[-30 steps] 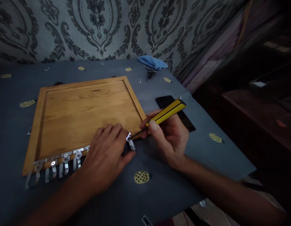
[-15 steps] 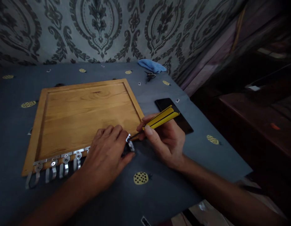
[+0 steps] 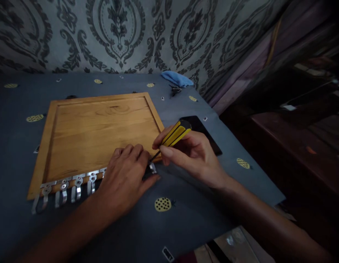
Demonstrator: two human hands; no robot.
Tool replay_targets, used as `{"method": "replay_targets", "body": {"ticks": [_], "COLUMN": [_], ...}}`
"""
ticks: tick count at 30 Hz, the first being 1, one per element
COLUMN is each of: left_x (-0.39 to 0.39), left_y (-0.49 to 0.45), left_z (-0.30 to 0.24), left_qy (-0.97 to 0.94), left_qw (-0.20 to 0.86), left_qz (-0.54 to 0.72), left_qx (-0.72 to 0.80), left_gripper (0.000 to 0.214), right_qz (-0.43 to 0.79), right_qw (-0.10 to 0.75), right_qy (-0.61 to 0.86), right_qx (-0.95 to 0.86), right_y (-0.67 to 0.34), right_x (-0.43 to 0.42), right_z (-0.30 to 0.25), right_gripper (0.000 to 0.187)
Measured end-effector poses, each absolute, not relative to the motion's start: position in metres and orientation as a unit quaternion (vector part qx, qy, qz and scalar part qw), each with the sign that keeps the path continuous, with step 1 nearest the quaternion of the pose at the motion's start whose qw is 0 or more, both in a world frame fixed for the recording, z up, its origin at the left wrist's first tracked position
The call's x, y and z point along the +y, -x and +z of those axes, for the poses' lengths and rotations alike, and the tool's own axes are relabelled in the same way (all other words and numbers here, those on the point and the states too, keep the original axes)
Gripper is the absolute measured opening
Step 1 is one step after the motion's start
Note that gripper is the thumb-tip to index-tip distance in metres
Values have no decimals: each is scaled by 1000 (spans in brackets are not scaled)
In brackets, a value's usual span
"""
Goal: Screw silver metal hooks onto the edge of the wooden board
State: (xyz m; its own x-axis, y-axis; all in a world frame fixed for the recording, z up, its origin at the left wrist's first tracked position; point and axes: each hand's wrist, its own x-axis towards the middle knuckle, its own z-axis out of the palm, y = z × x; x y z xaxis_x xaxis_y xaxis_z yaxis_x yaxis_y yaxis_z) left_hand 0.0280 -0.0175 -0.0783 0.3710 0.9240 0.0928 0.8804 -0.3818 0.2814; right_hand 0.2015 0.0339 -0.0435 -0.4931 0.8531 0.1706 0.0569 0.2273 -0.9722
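Ideally, the yellow-and-black-handled screwdriver (image 3: 177, 133) gripped in the right hand (image 3: 195, 157) stands near-upright; the left hand (image 3: 127, 173), grip unclear, steadies the framed tan wooden board (image 3: 98, 135).

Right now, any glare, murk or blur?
Head view: dim, nearly black at far right; head view: glints on the metal hooks; head view: background at right looks soft; head view: tip of the yellow-handled tool is hard to make out.
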Motion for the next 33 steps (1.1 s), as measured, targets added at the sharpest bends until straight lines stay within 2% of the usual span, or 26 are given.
{"method": "replay_targets", "body": {"ticks": [4,8,15,22,27,33], "left_x": [-18,-18,-17,-16,-17,-17], "left_y": [-28,-28,-29,-28,-29,-29], "left_z": [-78,-78,-78,-78,-78,-78], "left_qy": [-822,-822,-819,-825,-822,-821], "left_qw": [89,94,105,99,104,103], "left_qz": [113,116,116,118,127,135], "left_qx": [550,550,552,544,546,546], "left_gripper": [27,28,31,27,27,26], "right_qz": [478,410,443,417,389,402], "right_qw": [404,414,421,496,518,523], "right_qy": [338,350,372,369,380,355], "right_qx": [-702,-733,-699,-666,-660,-662], "right_y": [-196,-197,-196,-196,-198,-201], "right_x": [37,38,36,31,30,30], "right_z": [-46,-47,-53,-57,-63,-68], "right_gripper": [34,19,38,34,38,27]}}
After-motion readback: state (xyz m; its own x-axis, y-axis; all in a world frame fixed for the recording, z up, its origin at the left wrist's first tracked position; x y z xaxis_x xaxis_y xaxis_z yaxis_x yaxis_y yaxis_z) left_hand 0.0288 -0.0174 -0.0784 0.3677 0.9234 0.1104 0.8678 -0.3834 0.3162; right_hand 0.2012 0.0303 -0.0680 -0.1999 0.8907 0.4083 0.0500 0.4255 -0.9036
